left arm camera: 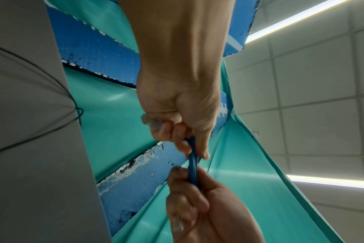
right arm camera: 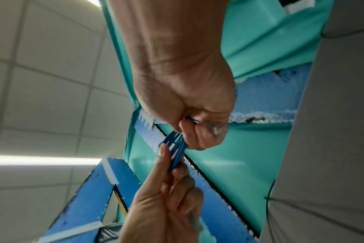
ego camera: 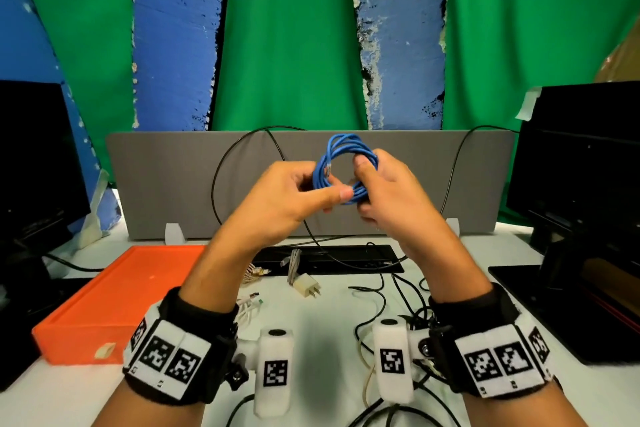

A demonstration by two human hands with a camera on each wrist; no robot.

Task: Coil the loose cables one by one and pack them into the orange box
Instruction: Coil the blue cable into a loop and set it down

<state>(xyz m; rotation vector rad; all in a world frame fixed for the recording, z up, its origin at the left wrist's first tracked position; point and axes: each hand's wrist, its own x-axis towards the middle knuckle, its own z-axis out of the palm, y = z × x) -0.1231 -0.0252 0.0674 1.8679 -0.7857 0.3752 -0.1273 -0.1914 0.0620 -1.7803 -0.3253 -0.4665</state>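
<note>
Blue cable (ego camera: 346, 166), coiled, is held aloft by left hand (ego camera: 287, 198) and right hand (ego camera: 391, 198), both pinching it; coiling appears finished; next, carry it toward 8 o'clock into orange box (ego camera: 104, 291)

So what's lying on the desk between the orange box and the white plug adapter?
In the head view, a small tangle of loose cable ends lies on the white desk between the orange box and the white plug adapter, partly hidden by the left forearm.
</note>
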